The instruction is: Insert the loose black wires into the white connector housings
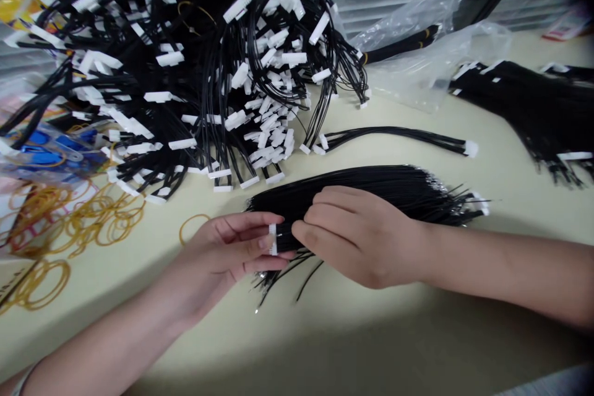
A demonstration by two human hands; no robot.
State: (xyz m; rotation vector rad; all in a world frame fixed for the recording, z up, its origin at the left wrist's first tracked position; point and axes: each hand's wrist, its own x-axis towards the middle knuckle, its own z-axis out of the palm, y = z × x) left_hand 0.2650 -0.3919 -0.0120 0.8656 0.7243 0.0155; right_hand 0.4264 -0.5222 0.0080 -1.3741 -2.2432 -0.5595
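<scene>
A bundle of black wires (371,198) is held across a cream table (334,346), just in front of the main heap. A white connector (273,239) at its near end is pinched between the thumb and fingers of the left hand (229,250), while the right hand (357,236) is curled over the wires beside it, the two hands almost touching. Open table is left along the lower edge, below the hands; only a narrow strip separates the bundle from a heap of connector-ended wires (185,74) beyond. A smaller wire bunch (394,137) lies between that heap and a black wire mass (524,111) at the right edge. Rubber bands (97,219) are scattered at the left, one band (193,227) just beside the left hand. Blue items (46,154) under plastic at the left edge are blurred, apparently bagged.
</scene>
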